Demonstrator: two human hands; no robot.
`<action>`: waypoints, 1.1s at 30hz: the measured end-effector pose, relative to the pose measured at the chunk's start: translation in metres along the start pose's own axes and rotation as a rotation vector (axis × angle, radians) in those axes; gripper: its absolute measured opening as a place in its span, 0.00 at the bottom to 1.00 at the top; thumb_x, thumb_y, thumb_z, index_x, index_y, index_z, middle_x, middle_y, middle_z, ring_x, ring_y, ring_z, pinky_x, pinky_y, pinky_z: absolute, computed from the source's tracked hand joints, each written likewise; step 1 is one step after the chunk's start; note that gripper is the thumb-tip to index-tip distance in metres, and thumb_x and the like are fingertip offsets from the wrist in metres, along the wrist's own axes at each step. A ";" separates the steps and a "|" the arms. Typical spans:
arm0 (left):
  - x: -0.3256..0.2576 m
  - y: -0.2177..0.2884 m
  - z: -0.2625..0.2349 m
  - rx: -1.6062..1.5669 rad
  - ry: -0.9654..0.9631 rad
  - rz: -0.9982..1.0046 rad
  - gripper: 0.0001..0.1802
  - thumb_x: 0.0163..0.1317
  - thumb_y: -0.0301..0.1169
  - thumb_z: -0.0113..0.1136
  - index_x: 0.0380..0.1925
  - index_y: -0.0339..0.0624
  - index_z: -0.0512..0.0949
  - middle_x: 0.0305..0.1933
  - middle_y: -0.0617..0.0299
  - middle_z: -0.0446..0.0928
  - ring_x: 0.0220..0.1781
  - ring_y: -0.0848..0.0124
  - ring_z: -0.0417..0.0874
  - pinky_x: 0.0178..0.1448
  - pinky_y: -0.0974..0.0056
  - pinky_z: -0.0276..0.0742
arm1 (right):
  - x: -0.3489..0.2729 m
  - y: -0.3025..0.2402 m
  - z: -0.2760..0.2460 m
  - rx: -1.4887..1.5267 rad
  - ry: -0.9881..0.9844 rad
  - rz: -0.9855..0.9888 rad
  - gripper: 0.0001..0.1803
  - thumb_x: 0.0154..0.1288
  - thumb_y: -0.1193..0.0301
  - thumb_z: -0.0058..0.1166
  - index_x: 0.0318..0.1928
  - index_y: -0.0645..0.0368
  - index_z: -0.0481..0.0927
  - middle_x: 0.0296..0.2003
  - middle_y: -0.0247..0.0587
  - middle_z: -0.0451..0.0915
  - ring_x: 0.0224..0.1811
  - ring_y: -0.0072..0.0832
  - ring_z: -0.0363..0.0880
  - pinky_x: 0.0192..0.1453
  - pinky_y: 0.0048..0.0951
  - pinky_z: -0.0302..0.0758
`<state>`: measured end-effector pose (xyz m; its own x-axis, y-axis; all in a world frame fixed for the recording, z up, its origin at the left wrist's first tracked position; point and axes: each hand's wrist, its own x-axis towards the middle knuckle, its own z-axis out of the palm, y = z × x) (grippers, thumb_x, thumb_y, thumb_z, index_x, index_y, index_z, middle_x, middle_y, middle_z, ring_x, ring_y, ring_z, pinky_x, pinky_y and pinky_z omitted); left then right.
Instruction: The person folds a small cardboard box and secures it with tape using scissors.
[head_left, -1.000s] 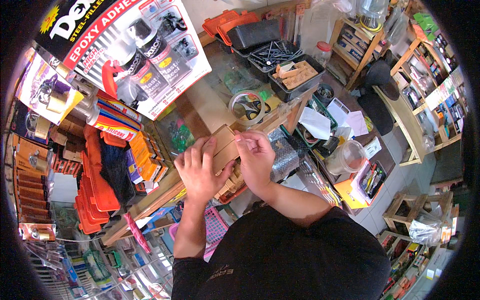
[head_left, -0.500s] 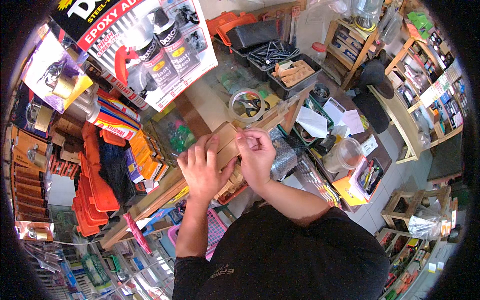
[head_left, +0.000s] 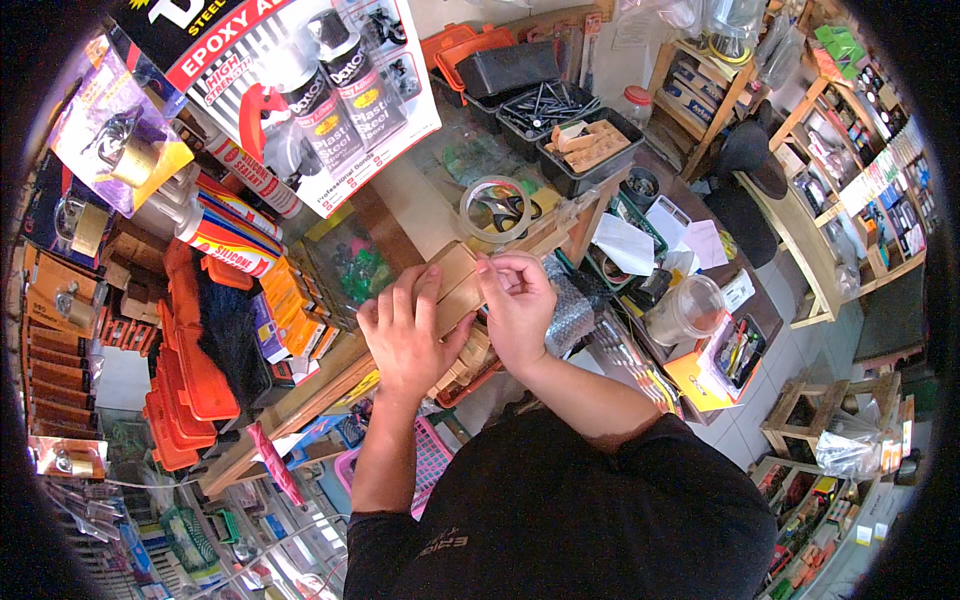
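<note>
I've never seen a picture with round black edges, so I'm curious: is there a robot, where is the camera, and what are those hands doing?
There's no robot here, just a person. The camera is worn on their head and looks down; its wide fisheye lens makes the round picture and bends straight edges.

The left hand spreads its fingers over a flat brown piece, which looks like cardboard or paper. The right hand pinches that piece near its right end.

They work over a glass-topped wooden counter. On it lies a round, see-through roll of tape. Farther back are long dark metal nails or screws in a black plastic tray, and another black plastic tray with small brown packets.
</note>
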<state>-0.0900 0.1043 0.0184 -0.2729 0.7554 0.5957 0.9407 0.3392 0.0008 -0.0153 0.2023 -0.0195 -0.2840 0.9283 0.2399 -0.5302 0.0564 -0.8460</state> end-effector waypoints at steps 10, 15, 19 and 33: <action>0.000 0.000 -0.001 0.012 -0.013 -0.004 0.38 0.41 0.48 0.67 0.54 0.48 0.68 0.53 0.62 0.69 0.48 0.62 0.71 0.51 0.55 0.61 | 0.002 0.000 0.000 -0.043 0.000 -0.020 0.07 0.59 0.78 0.59 0.34 0.65 0.74 0.37 0.35 0.70 0.33 0.14 0.71 0.36 0.15 0.69; 0.001 0.000 -0.001 0.026 -0.014 0.001 0.38 0.41 0.48 0.67 0.54 0.48 0.67 0.53 0.62 0.69 0.49 0.63 0.71 0.51 0.55 0.61 | 0.003 0.001 0.000 -0.057 0.000 -0.020 0.07 0.59 0.78 0.59 0.34 0.65 0.74 0.38 0.35 0.70 0.34 0.15 0.72 0.36 0.16 0.70; 0.001 0.000 0.000 0.015 -0.013 0.004 0.38 0.42 0.48 0.67 0.54 0.48 0.67 0.53 0.62 0.69 0.48 0.63 0.71 0.51 0.55 0.61 | 0.003 0.000 0.003 -0.060 0.019 -0.045 0.08 0.58 0.76 0.60 0.34 0.63 0.74 0.37 0.32 0.72 0.31 0.12 0.69 0.35 0.15 0.68; 0.002 0.001 -0.001 0.025 -0.030 -0.006 0.37 0.42 0.48 0.67 0.53 0.47 0.68 0.52 0.62 0.69 0.48 0.64 0.70 0.50 0.54 0.61 | 0.005 0.004 0.000 -0.038 -0.096 -0.058 0.15 0.55 0.85 0.58 0.42 0.65 0.69 0.42 0.39 0.69 0.47 0.26 0.75 0.55 0.25 0.73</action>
<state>-0.0898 0.1060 0.0203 -0.2844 0.7695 0.5718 0.9340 0.3570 -0.0160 -0.0188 0.2072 -0.0216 -0.3297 0.8839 0.3316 -0.5177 0.1244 -0.8464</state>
